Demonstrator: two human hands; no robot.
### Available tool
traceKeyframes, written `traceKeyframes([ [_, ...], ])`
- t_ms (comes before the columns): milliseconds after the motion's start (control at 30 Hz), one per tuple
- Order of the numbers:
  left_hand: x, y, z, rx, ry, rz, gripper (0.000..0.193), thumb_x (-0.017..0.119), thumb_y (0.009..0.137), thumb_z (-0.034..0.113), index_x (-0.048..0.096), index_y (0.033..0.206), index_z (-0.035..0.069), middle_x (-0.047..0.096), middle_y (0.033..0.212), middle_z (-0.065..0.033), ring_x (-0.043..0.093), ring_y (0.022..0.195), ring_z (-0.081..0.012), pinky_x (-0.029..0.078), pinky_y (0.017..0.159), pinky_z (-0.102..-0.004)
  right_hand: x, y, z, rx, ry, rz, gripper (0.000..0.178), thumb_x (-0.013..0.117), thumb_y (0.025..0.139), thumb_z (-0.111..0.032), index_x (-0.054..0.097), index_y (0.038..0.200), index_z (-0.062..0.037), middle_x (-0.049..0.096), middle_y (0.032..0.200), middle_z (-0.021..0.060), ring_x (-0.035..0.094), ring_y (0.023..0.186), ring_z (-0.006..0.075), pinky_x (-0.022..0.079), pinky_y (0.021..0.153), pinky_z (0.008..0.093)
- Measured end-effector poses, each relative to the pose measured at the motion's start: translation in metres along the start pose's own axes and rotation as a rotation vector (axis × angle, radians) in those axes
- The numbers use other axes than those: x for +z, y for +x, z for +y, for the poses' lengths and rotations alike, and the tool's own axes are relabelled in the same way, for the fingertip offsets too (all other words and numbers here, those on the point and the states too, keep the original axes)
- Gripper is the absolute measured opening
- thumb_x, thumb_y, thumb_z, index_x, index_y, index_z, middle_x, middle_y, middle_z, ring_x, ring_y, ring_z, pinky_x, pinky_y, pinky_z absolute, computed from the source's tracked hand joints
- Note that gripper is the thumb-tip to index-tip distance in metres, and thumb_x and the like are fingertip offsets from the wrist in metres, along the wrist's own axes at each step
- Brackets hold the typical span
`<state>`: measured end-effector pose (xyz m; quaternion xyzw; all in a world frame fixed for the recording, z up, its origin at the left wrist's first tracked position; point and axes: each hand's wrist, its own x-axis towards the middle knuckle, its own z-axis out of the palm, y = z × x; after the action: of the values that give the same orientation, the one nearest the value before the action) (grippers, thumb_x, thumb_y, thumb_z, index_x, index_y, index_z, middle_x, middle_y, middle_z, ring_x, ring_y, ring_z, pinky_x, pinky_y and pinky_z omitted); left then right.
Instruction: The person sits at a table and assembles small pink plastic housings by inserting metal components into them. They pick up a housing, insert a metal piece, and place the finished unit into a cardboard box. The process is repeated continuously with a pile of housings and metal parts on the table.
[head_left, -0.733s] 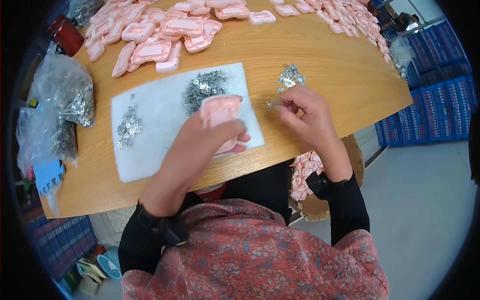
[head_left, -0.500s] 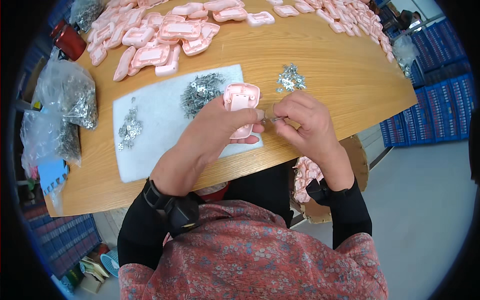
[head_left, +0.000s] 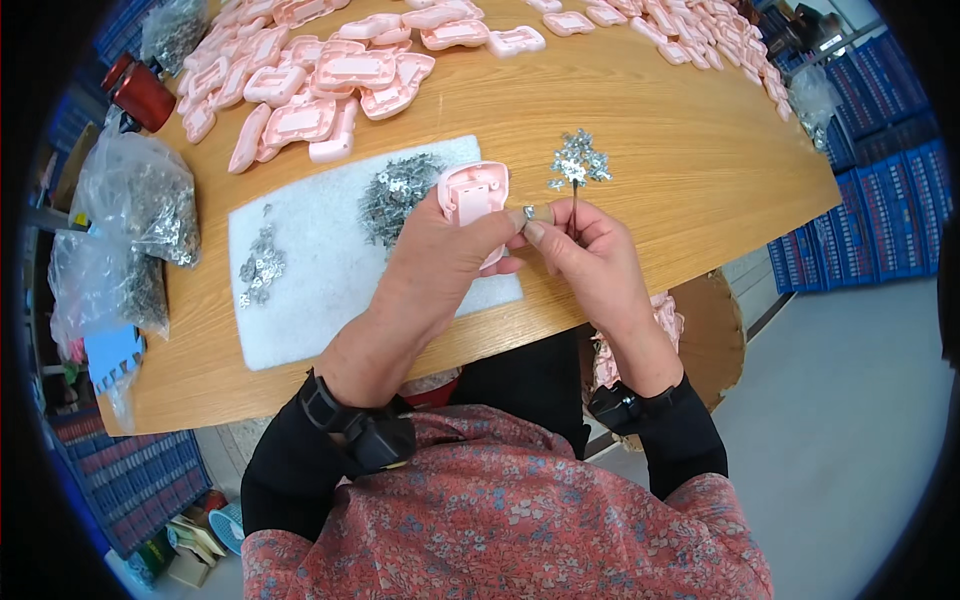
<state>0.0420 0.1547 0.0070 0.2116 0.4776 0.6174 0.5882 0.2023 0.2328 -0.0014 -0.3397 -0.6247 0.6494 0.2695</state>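
Observation:
My left hand (head_left: 430,250) is closed around a pink plastic shell (head_left: 472,198), holding it tilted up with its hollow inside showing. A small silvery metal piece (head_left: 530,212) sits at the left thumb tip, where the fingertips of both hands meet. My right hand (head_left: 598,260) has thumb and forefinger pinched at that piece. Between its fingers it also keeps slim tweezers (head_left: 575,208), which point away from me. Just beyond their tip lies a small heap of silvery metal pieces (head_left: 580,158). The lower part of the shell is hidden by my left hand.
On the wooden table (head_left: 660,180) lies a white foam sheet (head_left: 320,300) bearing a dark metal heap (head_left: 395,195) and scattered flat pieces (head_left: 262,265). Pink shells (head_left: 300,120) pile up at the back. Bags of metal parts (head_left: 170,215) and a red container (head_left: 140,95) stand left.
The tweezers have swung from pointing left at the shell to pointing away from me. My right hand has turned, its thumb and forefinger now at the small metal piece by my left thumb.

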Motion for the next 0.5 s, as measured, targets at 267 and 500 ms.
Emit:
traceKeyframes([
  [267, -0.027, -0.024, 0.027, -0.090, -0.218, -0.133, 0.055, 0.028, 0.104, 0.048, 0.048, 0.135, 0.007, 0.064, 0.097, -0.0109, 0.066, 0.085, -0.0243, 0.059, 0.070, -0.0432, 0.006, -0.005, -0.016, -0.111, -0.076, 0.030, 0.012, 0.064, 0.096, -0.014, 0.061, 0.095, -0.0019, 0.055, 0.082, -0.0066, 0.047, 0.073, 0.0015, 0.039, 0.065, 0.0193],
  [500, -0.074, -0.047, 0.017, -0.059, -0.393, -0.311, 0.058, 0.037, 0.101, 0.047, 0.046, 0.138, 0.004, 0.063, 0.101, -0.0097, 0.063, 0.096, -0.0210, 0.058, 0.071, -0.0396, 0.027, -0.018, -0.030, -0.059, 0.001, -0.134, 0.010, 0.063, 0.096, -0.013, 0.061, 0.097, -0.0026, 0.056, 0.084, -0.0055, 0.048, 0.076, 0.0023, 0.040, 0.069, 0.0198],
])
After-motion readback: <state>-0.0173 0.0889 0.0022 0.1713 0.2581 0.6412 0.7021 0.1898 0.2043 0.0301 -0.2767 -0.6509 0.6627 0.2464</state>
